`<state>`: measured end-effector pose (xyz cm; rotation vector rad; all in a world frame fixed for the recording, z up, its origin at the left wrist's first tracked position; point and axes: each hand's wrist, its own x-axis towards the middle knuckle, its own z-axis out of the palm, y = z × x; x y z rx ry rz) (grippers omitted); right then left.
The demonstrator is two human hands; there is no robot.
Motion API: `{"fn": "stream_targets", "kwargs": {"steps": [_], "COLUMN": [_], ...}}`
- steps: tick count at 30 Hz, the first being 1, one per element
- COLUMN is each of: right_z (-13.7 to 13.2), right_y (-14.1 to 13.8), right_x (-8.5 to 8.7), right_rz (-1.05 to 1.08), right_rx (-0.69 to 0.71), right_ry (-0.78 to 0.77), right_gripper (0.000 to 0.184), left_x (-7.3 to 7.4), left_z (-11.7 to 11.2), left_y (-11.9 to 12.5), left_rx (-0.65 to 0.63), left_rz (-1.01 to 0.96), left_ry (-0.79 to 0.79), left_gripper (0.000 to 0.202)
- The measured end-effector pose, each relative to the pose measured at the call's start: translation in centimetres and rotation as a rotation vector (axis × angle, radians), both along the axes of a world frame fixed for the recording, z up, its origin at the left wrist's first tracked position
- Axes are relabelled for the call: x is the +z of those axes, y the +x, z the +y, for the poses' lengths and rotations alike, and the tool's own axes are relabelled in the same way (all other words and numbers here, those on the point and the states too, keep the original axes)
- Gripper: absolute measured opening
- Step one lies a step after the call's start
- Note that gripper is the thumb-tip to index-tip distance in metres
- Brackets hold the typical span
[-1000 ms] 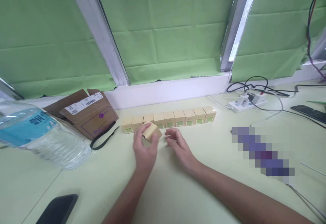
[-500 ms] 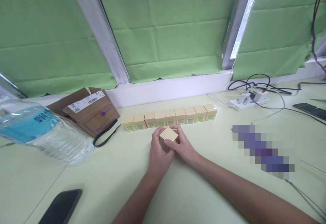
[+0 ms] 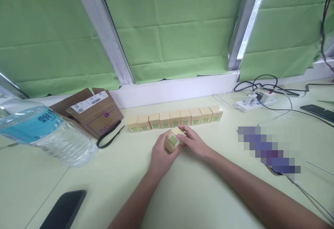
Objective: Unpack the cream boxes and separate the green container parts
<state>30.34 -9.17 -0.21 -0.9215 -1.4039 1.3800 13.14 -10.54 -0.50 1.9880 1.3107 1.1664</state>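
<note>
Between my two hands is a small tan box (image 3: pixel 172 140) with a green label turned up toward me. My left hand (image 3: pixel 160 154) is closed around its left and near side. On the right, my right hand (image 3: pixel 192 141) grips it, thumb beside the label and fingers round the far side. Just beyond, a row of several matching tan boxes (image 3: pixel 175 117) stands side by side on the table, each with a green label on its front. The fingers behind the held box are partly hidden.
At left lie a large water bottle (image 3: pixel 60 135), an opened cardboard box (image 3: pixel 97 114) and a black strap (image 3: pixel 109 137). A dark phone (image 3: pixel 64 208) is near the front left. Rightward are a power strip (image 3: pixel 254 104) with cables, a blurred-out item (image 3: pixel 268 150) and a black device (image 3: pixel 317 113).
The held box has been turned so that its green label now shows; before, mainly its plain top was visible. Both hands still hold it, with the right hand shifted slightly to the right.
</note>
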Motion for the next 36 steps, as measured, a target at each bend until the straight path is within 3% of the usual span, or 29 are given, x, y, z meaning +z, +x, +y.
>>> {"fn": "stream_targets", "kwargs": {"steps": [4,9,14,19,22,30,36], "right_z": [0.3,0.4,0.7,0.9,0.9,0.3,0.3], "right_y": [0.8,0.8,1.0,1.1,1.1,1.3,1.3], "right_x": [-0.7,-1.0,-0.9,-1.4,-1.6,-0.7,-1.0], "right_rz": [-0.005,0.017,0.056,0.139,0.146,-0.047,-0.127], "right_rx": [-0.023,-0.044,0.067,0.106,0.119,0.168,0.153], "right_ry": [0.014,0.028,-0.002,-0.042,-0.032,0.088,0.142], "right_gripper": [0.051,0.052,0.048,0.064,0.062,0.049,0.05], "left_x": [-0.1,0.0,0.0,-0.2,-0.3,0.0,-0.7], "left_z": [0.1,0.0,0.6,1.3,1.4,1.1,1.1], "left_y": [0.0,-0.3,-1.0,-2.0,-2.2,-2.2,-2.2], "left_rx": [-0.031,-0.033,-0.109,-0.186,-0.216,-0.181,-0.205], "left_rz": [-0.004,-0.107,-0.183,-0.156,-0.163,-0.032,0.057], "left_ry": [0.037,-0.059,-0.069,-0.081,-0.099,-0.064,0.026], "left_gripper": [0.048,0.063,0.057,0.056,0.055,0.06,0.056]}}
